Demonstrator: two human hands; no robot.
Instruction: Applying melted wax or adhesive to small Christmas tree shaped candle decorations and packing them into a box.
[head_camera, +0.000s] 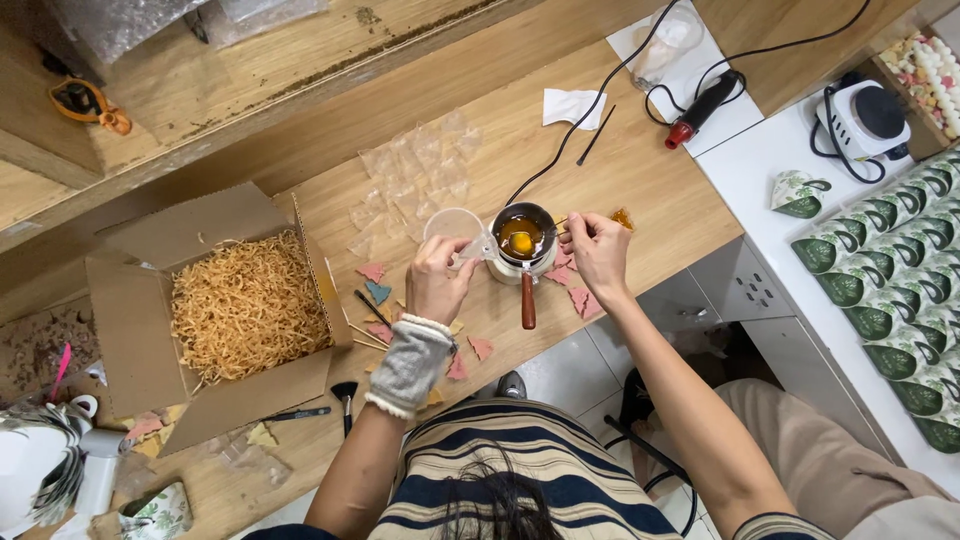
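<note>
A person's left hand (437, 278) is gripping a clear plastic cup (453, 226) beside a small pot (524, 240) of amber liquid on the wooden table (640, 180). Their right hand (597, 250) is pinching a thin stick (562, 222) over it.

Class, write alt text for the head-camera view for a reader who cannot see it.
Seen from above, a person's left hand holds a clear plastic cup beside a small pot of amber liquid on a wooden table, while the right hand pinches something thin at the pot's rim. A cardboard box of shredded paper sits nearby.
</note>
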